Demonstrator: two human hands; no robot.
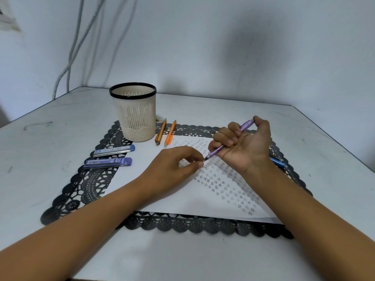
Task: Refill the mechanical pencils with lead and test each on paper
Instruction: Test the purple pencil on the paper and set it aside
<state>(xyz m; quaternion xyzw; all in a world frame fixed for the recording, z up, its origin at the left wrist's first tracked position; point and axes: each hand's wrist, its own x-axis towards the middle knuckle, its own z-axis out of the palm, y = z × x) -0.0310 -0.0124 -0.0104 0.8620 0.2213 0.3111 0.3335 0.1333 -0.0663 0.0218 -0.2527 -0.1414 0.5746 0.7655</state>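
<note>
Now | right hand (245, 145) gripped purple pencil (215, 151), thumb on top end | axis ran upper-right to lower-left, tip meeting left hand (174, 165) | left fingertips (199, 164) pinched there; lead could not be told

Purple pencil (217, 151) slants, tip apparently just above star-covered paper (192, 203).

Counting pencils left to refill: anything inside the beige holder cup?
Nothing shows inside the beige holder cup: only its slotted inner back wall is visible, and nothing sticks up past the black rim. Its bottom is hidden by the front wall.
</note>
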